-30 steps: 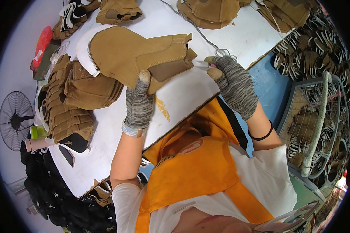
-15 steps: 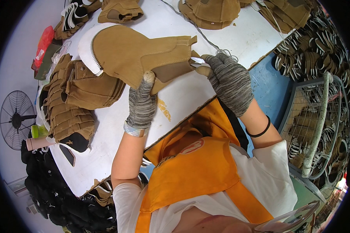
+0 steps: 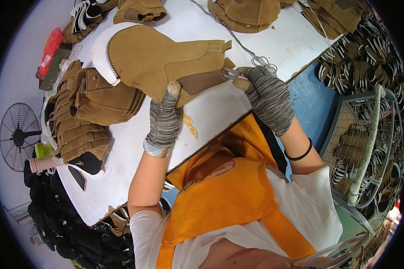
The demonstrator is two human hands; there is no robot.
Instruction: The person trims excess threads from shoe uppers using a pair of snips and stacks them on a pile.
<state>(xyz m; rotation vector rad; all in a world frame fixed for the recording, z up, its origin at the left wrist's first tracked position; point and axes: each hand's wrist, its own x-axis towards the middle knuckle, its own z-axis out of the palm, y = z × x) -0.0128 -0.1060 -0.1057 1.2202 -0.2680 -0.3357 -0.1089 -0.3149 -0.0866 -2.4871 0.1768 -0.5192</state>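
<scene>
A tan suede boot upper [image 3: 143,58] with a white, zigzag-edged toe piece and a brown side panel is held up over the white table. My left hand [image 3: 164,116], in a grey striped knit glove, is closed on its lower edge, thumb on top and the other fingers hidden behind. At the upper's right end my right hand [image 3: 270,98], gloved alike, is closed around small metal thread snips [image 3: 231,73]. Their tips meet the edge by the brown panel; whether they touch thread I cannot tell.
Stacked tan uppers [image 3: 83,121] lie left on the white table [image 3: 134,148]; more piles [image 3: 244,15] stand at the far side. A grey cord [image 3: 231,33] crosses the table. At right is a wire cart [image 3: 359,139] with uppers. A fan [image 3: 19,136] stands left.
The snips have turned slightly and more of their metal shows at the upper's end. My right hand has shifted a little right and down; the upper has risen slightly in my left hand.
</scene>
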